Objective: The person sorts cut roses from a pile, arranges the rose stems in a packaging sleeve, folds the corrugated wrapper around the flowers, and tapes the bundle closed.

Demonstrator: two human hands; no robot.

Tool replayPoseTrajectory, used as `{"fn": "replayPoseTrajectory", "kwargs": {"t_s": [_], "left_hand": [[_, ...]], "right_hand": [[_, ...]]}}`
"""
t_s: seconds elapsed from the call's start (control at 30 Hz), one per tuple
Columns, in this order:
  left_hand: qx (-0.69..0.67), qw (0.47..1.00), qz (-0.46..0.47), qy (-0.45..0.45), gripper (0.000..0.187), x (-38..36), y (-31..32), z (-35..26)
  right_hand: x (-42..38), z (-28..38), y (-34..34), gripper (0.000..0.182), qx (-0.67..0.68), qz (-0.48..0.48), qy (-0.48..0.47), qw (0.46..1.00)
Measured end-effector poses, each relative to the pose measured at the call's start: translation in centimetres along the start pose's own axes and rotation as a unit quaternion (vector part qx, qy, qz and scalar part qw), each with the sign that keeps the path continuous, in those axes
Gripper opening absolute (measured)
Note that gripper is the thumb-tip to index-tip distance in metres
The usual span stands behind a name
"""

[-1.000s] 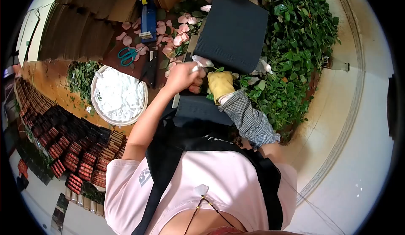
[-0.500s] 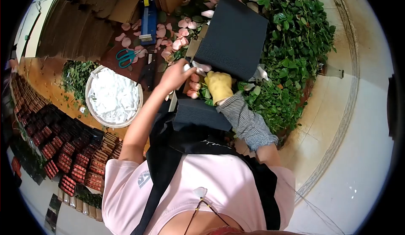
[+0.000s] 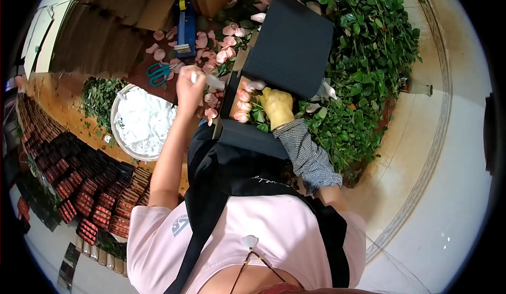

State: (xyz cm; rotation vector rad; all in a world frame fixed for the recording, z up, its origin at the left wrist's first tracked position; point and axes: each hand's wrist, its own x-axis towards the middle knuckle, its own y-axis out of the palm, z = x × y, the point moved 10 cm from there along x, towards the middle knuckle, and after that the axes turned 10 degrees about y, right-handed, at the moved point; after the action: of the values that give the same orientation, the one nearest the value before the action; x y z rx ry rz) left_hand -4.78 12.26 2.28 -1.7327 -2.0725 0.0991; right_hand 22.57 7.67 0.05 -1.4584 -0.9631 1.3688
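My left hand (image 3: 190, 91), bare, is raised left of the open dark box, its fingers closed on a white sleeve (image 3: 214, 82) that looks blurred. My right hand (image 3: 276, 108), in a yellow glove with a checked cuff, is closed over green rose stems inside the box. Pink roses (image 3: 243, 105) stand in a row just left of the glove, with leaves below them. A paler bud (image 3: 256, 85) lies at the row's upper end. The black ribbed flap (image 3: 290, 43) rises beyond the glove, and another ribbed panel (image 3: 252, 138) is nearer my apron.
A round basket (image 3: 114, 128) of white sleeves stands at the left. Teal scissors (image 3: 158, 74), a blue tool (image 3: 185, 30) and loose pink petals (image 3: 202, 41) lie beyond my left hand. Leafy stems (image 3: 363, 72) are heaped at the right. Filled trays (image 3: 100, 199) sit lower left.
My left hand has moved left, away from the roses, and the white sleeve between its fingers shows more. My gloved right hand has barely shifted.
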Motion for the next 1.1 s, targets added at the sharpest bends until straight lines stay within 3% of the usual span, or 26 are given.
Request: {"fn": "replayPoseTrajectory", "kwargs": {"t_s": [0.03, 0.07, 0.1, 0.17, 0.23, 0.3, 0.37, 0.43, 0.5, 0.63, 0.67, 0.7, 0.77, 0.8, 0.87, 0.9, 0.97, 1.03, 1.1], "left_hand": [[-0.026, 0.998, 0.017, 0.052, 0.011, 0.2, 0.6, -1.6], [-0.088, 0.955, 0.210, -0.188, 0.015, -2.4, 4.2, 1.8], [-0.120, 0.948, 0.233, -0.179, 0.023, -3.0, 6.1, 0.9], [-0.048, 0.958, 0.264, -0.098, 0.042, -2.8, 9.2, -2.0], [0.024, 0.943, 0.323, -0.075, 0.043, -2.9, 12.1, -3.6], [0.052, 0.930, 0.355, -0.076, 0.040, -2.9, 12.4, -4.5], [0.086, 0.915, 0.387, -0.079, 0.037, -4.3, 12.9, -3.5], [-0.088, 0.990, 0.100, -0.036, 0.031, -3.4, 7.9, -2.4], [-0.039, 0.968, 0.034, -0.247, 0.026, -4.2, 1.2, 4.1], [0.180, 0.938, 0.145, -0.258, 0.035, -8.2, -12.0, 11.0], [0.265, 0.914, 0.135, -0.276, 0.042, -10.3, -16.1, 13.6], [0.318, 0.881, 0.147, -0.318, 0.053, -13.0, -20.7, 17.3], [0.223, 0.880, 0.015, -0.419, 0.074, -18.5, -30.2, 24.1], [0.078, 0.874, -0.106, -0.467, 0.088, -20.0, -32.2, 23.9], [0.062, 0.875, -0.162, -0.452, 0.082, -19.8, -35.2, 22.6], [0.018, 0.850, -0.218, -0.480, 0.079, -19.7, -35.5, 22.8], [0.062, 0.877, -0.212, -0.427, 0.059, -18.7, -35.8, 25.1], [0.196, 0.925, -0.093, -0.311, 0.044, -14.5, -31.1, 21.5], [0.036, 0.954, -0.073, -0.288, 0.035, -13.1, -22.2, 20.1]], "right_hand": [[0.0, 0.3, -0.3, 0.028, 0.001, -0.002, -0.003, 1.000], [-0.1, 0.5, -0.5, 0.029, -0.001, -0.001, -0.004, 1.000], [-0.2, 0.5, -0.7, 0.029, -0.004, 0.001, -0.002, 1.000], [-0.4, 0.5, 0.4, 0.029, -0.032, -0.010, 0.001, 0.999], [-0.4, 0.7, 1.4, 0.028, -0.112, -0.038, -0.014, 0.993], [-0.5, -0.1, 0.9, 0.028, -0.108, -0.024, 0.008, 0.994], [-0.5, -2.5, -0.7, 0.029, 0.087, -0.024, 0.092, 0.992], [-0.1, -2.3, -1.1, 0.028, 0.093, -0.015, 0.095, 0.991], [-0.3, -1.9, -2.2, 0.025, 0.098, -0.081, 0.078, 0.989], [0.1, -2.0, -1.2, 0.028, 0.080, -0.030, 0.047, 0.995], [-0.3, -1.6, -1.9, 0.027, 0.090, -0.089, 0.014, 0.992], [-0.1, -1.4, -1.5, 0.026, 0.076, -0.076, 0.020, 0.994], [-0.5, -1.3, -2.2, 0.024, 0.089, -0.118, 0.012, 0.989], [-0.6, -1.3, -2.2, 0.025, 0.099, -0.108, 0.015, 0.989], [-0.3, -0.8, -2.5, 0.025, 0.106, -0.103, 0.020, 0.989], [-0.3, -0.7, -2.6, 0.026, 0.096, -0.098, 0.024, 0.990], [-0.4, -1.0, -2.7, 0.027, 0.081, -0.094, 0.030, 0.992], [-0.5, -1.1, -2.2, 0.028, 0.098, -0.069, 0.026, 0.992], [-0.2, -1.6, -1.1, 0.027, 0.077, -0.045, 0.027, 0.996]]}}
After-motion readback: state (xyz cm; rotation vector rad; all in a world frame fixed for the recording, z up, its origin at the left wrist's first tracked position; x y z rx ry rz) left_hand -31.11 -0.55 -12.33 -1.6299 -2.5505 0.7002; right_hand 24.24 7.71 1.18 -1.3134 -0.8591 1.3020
